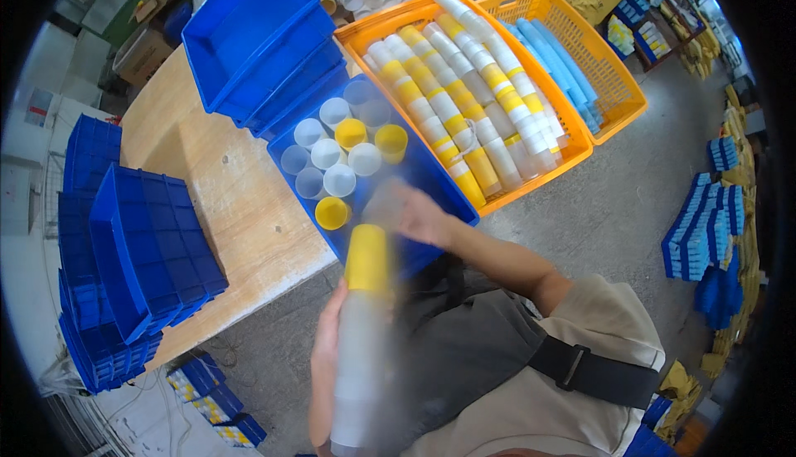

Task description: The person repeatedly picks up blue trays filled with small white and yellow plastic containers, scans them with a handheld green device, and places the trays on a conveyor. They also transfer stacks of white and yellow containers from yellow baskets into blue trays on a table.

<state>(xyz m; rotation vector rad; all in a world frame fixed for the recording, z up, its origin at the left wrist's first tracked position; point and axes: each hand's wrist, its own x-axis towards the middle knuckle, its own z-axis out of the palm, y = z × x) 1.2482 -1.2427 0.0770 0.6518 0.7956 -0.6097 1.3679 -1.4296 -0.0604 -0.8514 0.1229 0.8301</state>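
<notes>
Nearest my camera, a cup stack point(361, 333) clamped in the left hand point(329, 322) runs near-to-far, its far yellow end just left of the right hand point(423, 218), which grips a blurred cup point(382, 203).

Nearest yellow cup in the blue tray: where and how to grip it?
I'd pinch the nearest yellow cup at its upper wall, coming from above on the person's side: its round open end faces up, and other cups crowd its far side.
</notes>
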